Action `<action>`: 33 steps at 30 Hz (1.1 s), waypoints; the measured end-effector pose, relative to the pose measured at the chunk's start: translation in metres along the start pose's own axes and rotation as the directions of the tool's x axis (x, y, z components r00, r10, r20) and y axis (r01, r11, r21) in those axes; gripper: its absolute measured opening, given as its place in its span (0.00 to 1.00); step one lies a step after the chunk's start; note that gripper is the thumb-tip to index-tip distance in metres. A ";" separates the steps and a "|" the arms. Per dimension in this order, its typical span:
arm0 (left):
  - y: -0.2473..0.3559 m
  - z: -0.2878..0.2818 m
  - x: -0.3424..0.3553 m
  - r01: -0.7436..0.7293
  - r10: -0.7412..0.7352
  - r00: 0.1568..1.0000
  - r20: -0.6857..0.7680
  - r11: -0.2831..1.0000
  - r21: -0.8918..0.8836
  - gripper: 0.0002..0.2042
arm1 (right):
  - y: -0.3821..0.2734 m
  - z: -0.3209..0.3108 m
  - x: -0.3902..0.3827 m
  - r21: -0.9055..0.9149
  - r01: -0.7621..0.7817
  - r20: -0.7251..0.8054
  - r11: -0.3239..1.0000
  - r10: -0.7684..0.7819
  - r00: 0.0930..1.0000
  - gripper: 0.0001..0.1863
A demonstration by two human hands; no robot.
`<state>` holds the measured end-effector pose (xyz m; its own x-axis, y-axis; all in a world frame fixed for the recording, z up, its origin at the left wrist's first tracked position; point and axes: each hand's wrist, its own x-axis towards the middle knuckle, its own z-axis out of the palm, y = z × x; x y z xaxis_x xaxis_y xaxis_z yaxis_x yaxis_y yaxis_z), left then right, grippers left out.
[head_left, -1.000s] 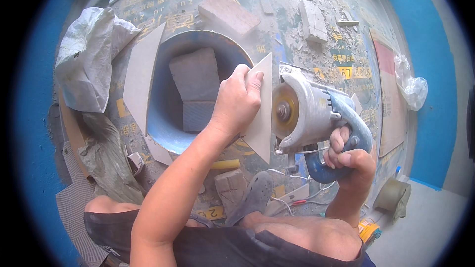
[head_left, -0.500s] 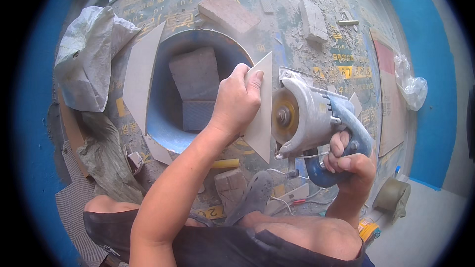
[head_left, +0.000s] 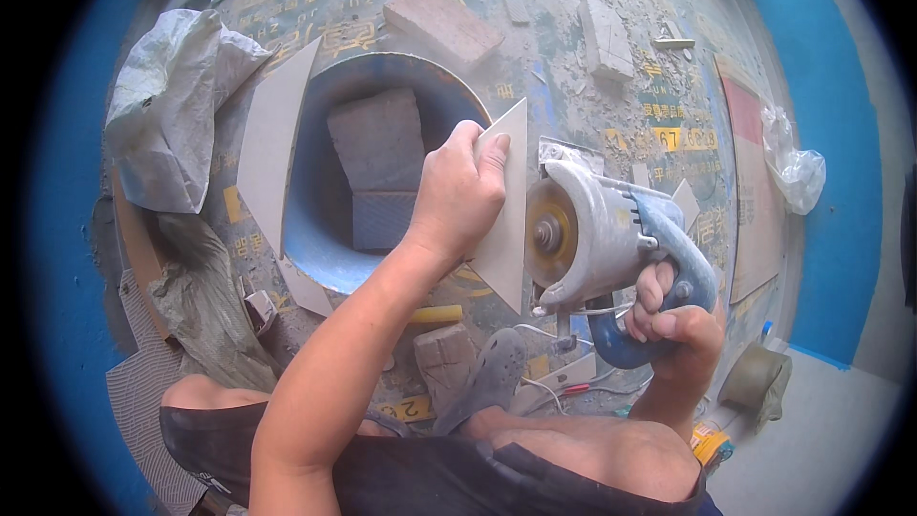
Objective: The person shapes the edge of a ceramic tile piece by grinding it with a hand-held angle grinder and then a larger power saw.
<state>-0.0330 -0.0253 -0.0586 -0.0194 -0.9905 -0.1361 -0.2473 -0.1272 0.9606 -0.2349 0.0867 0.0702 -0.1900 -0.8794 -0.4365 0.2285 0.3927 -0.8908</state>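
My left hand (head_left: 457, 186) pinches a pale tile piece (head_left: 504, 234) with pointed ends, thumb on its face. The piece stands over the right rim of a round blue tub (head_left: 325, 272). In my right hand (head_left: 676, 320) is a dusty handheld circular saw (head_left: 607, 225), its fingers wrapped round the blue handle. The saw's round blade (head_left: 552, 232) faces the tile piece, close to its long right edge. Whether blade and edge touch, I cannot tell. Inside the tub lie a grey block (head_left: 374, 139) and a bluish ribbed piece (head_left: 384, 220).
Another cut tile piece (head_left: 272, 148) leans along the tub's left side. Dusty bricks (head_left: 444, 21) and rubble lie beyond. White cables (head_left: 544, 392) run on the floor near my shoe (head_left: 492, 373). A white sack (head_left: 172, 110) is at the left, and a flat board (head_left: 750, 182) at the right.
The saw has shifted very slightly, its front end turning a little, while my right hand keeps its grip. My left hand and the tile piece have barely moved.
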 end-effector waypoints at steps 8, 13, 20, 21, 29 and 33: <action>0.002 0.000 0.000 0.015 -0.015 1.000 0.005 1.000 0.008 0.16 | 0.002 -0.004 -0.002 0.038 -0.039 0.010 0.999 0.039 0.999 0.21; 0.001 0.000 0.000 0.006 -0.006 1.000 -0.010 1.000 -0.010 0.16 | 0.001 -0.003 -0.004 0.038 -0.048 -0.002 0.998 0.048 0.999 0.21; 0.001 0.001 -0.001 0.008 -0.008 1.000 -0.009 1.000 -0.008 0.16 | 0.004 -0.011 -0.007 0.050 -0.081 0.017 0.995 0.080 0.997 0.22; 0.000 0.000 -0.001 0.007 -0.007 1.000 -0.009 1.000 -0.008 0.16 | 0.004 -0.011 -0.008 0.048 -0.082 0.019 0.995 0.081 0.997 0.22; 0.001 0.001 -0.001 -0.003 0.003 1.000 -0.020 1.000 -0.009 0.16 | 0.005 -0.013 -0.011 0.074 -0.087 0.028 0.993 0.085 0.996 0.22; 0.002 0.000 -0.002 0.005 -0.006 1.000 -0.030 1.000 -0.016 0.16 | 0.006 -0.013 -0.012 0.093 -0.095 0.025 0.991 0.093 0.995 0.22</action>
<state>-0.0333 -0.0235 -0.0567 0.0115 -0.9909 -0.1341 -0.2317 -0.1331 0.9636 -0.2433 0.1033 0.0689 -0.1441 -0.8455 -0.5141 0.3335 0.4476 -0.8297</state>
